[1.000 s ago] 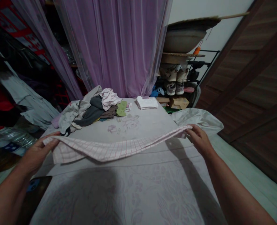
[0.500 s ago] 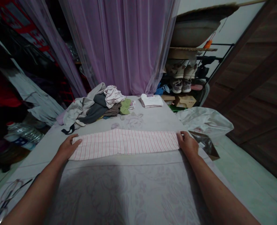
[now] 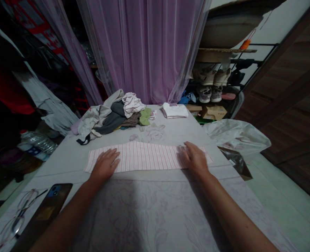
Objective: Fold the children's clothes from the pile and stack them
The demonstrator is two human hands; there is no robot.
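Observation:
A long folded strip of white cloth with pink stripes (image 3: 147, 157) lies flat across the table in front of me. My left hand (image 3: 105, 164) rests on its left part, fingers stretched out and palm down. Over the right part is my right hand (image 3: 194, 157), its fingers apart and a little smeared by motion; whether they press on the cloth I cannot tell. Neither hand grips anything. The cloth's right end pokes out past my right hand.
Behind the cloth sits a heap of crumpled clothes (image 3: 113, 117), with a folded white cloth (image 3: 175, 111) to its right. Eyeglasses (image 3: 18, 217) and a phone (image 3: 46, 213) lie at the near left. Shoes (image 3: 210, 93) fill a rack beyond the table, near a plastic bag (image 3: 237, 134).
Both hands have let go of the striped cloth's ends and moved inward over it. The cloth stays spread on the table. The view has shifted slightly, and the phone now shows.

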